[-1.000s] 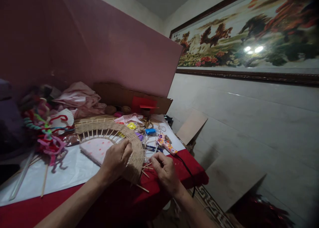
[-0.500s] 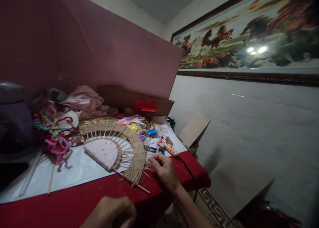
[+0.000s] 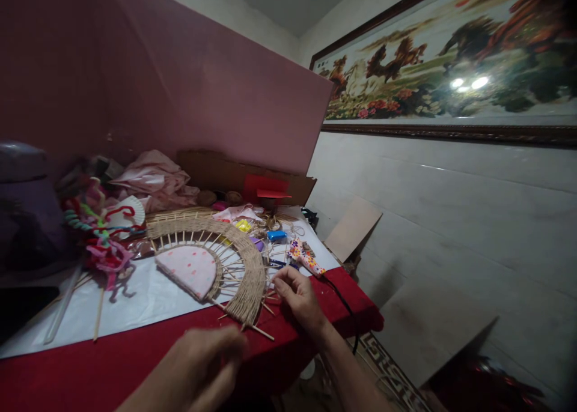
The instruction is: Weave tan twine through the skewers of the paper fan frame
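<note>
A half-round fan frame (image 3: 252, 262) of thin sticks woven with tan twine lies on the table. At its centre is a half-disc (image 3: 192, 268) of pale fabric with pink dots. My right hand (image 3: 297, 298) is just right of the woven band, thumb and fingertips pinched together; whatever they hold is too small to make out. Nearer to me, below the fan, my left hand (image 3: 198, 364) is blurred, with its fingers curled in. Anything inside it is hidden.
A flower-patterned glue gun (image 3: 306, 257) with a black cord lies right of the fan. Behind are a blue packet (image 3: 276, 235) and red card (image 3: 273, 193). Coloured pipe cleaners (image 3: 108, 250) are at left, near a clear rod (image 3: 63, 310). The red tablecloth (image 3: 360, 307) drops at the right edge.
My left hand has moved slightly up and its forearm shows more. My right hand keeps its pinch beside the fan. The view has shifted a little.
</note>
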The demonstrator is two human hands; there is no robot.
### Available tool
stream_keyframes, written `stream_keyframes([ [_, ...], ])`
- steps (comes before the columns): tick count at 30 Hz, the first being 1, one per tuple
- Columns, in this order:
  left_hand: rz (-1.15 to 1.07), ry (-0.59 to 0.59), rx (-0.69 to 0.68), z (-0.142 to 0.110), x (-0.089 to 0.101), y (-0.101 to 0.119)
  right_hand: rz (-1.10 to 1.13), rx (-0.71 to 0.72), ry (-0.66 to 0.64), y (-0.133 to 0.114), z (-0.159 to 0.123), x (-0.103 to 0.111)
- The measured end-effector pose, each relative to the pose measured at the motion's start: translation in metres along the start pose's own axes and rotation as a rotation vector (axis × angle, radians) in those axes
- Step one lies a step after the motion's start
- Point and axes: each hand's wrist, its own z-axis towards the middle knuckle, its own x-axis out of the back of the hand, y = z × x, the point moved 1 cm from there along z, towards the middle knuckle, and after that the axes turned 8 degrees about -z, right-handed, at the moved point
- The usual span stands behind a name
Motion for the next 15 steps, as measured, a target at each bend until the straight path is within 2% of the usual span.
stream_keyframes([
  [3, 0.115, 0.097, -0.053, 0.049, 0.013, 0.005, -0.007, 0.009, -0.024, -0.002, 0.0, 0.0],
  [5, 0.179, 0.156, -0.039, 0.077, 0.015, 0.002, -0.065, 0.043, -0.018, -0.002, -0.001, 0.0],
  [7, 0.216, 0.151, -0.035, 0.094, 0.011, -0.003, -0.136, 0.074, -0.007, -0.002, -0.001, 0.0],
  [10, 0.278, 0.143, -0.052, 0.103, 0.004, -0.006, -0.212, 0.104, -0.001, -0.001, -0.003, 0.0],
  [15, 0.495, 0.145, -0.087, 0.099, -0.002, -0.003, -0.296, 0.139, -0.014, -0.001, -0.004, -0.001],
])
